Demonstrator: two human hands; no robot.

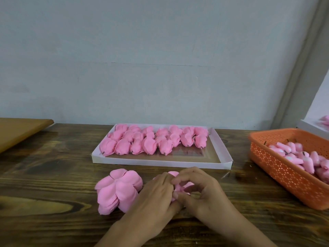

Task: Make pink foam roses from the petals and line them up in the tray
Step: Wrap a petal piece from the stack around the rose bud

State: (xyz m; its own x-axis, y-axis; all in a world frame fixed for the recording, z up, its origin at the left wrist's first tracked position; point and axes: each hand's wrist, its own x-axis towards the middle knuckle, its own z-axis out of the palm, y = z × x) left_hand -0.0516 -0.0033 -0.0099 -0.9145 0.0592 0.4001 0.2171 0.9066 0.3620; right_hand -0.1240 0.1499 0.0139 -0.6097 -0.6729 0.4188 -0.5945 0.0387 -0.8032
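Note:
A white cardboard tray (pixel 220 157) lies on the wooden table with several finished pink foam roses (pixel 153 139) lined up in rows across its back and left part. In front of it sits a stack of pink flower-shaped petals (pixel 117 189). Just right of the stack, my left hand (pixel 154 195) and my right hand (pixel 203 191) meet around a pink foam rose in the making (pixel 179 188). Fingers of both hands curl round it and pinch its petals. Most of that rose is hidden by my fingers.
An orange perforated basket (pixel 284 177) at the right holds several pink rose buds on short stems. A brown board (pixel 19 131) lies at the far left. A white box edge (pixel 313 127) shows behind the basket. A grey wall rises behind the table.

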